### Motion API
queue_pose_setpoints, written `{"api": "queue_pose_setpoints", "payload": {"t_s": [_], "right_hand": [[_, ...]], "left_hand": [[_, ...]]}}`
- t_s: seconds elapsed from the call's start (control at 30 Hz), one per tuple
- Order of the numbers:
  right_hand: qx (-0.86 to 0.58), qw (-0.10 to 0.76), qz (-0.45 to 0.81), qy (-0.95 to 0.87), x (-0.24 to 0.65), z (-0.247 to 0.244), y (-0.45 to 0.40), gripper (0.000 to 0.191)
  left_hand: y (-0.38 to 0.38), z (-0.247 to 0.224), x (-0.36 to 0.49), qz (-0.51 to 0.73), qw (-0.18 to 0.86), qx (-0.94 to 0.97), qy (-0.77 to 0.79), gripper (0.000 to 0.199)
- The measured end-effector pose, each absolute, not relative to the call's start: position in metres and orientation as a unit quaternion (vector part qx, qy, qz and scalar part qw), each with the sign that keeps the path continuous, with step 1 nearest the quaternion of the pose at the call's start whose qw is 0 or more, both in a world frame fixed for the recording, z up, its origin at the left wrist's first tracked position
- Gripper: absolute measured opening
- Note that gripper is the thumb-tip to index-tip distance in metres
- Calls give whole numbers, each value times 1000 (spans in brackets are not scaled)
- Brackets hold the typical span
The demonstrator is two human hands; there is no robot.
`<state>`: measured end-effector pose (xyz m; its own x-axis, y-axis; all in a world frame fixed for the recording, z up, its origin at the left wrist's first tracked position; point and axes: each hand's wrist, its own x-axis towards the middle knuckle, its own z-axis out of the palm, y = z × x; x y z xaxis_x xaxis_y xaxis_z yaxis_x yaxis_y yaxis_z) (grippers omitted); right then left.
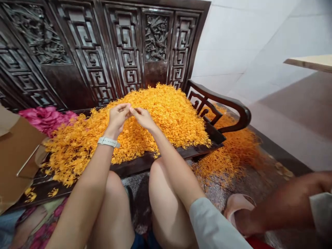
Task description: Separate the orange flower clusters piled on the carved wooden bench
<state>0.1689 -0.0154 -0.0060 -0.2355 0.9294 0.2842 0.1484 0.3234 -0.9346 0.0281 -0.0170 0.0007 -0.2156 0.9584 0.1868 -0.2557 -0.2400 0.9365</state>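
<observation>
A large heap of small orange plastic-looking flower pieces (166, 107) covers the seat of a dark carved wooden bench (140, 164). Above the heap, my left hand (118, 117), with a pale watch strap (109, 142) at its wrist, is closed with thumb and fingers pinched. My right hand (143, 119) meets it from the right, its fingertips also pinched. The fingertips of both hands come together at one spot. Whatever lies between them is too small or hidden to make out.
Bright pink artificial flowers (48, 119) and an open cardboard box (18, 152) are at the left. More orange pieces (230, 152) lie on the floor beyond the curved armrest (241, 110). Another person's leg (285, 204) is at the lower right; patterned clothing shows lower left.
</observation>
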Motion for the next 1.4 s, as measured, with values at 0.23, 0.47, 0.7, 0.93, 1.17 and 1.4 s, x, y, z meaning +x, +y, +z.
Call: {"api": "queue_pose_setpoints", "payload": {"t_s": [0.23, 0.47, 0.7, 0.93, 1.17, 1.4], "right_hand": [[-306, 492, 584, -568, 160, -7, -17, 38], [-292, 577, 502, -575, 143, -5, -8, 42], [-231, 563, 524, -596, 129, 10, -16, 51], [-273, 611, 537, -513, 151, 11, -12, 45], [-316, 636, 569, -416, 145, -3, 2, 39], [-307, 633, 518, -487, 132, 0, -1, 33]], "left_hand": [[-26, 9, 4, 589, 459, 533, 399, 35], [-16, 10, -15, 660, 324, 546, 401, 34], [21, 5, -27, 790, 248, 387, 405, 14], [30, -6, -63, 724, 299, 413, 464, 38], [1, 0, -9, 554, 268, 675, 407, 52], [2, -1, 8, 664, 278, 566, 402, 18]]}}
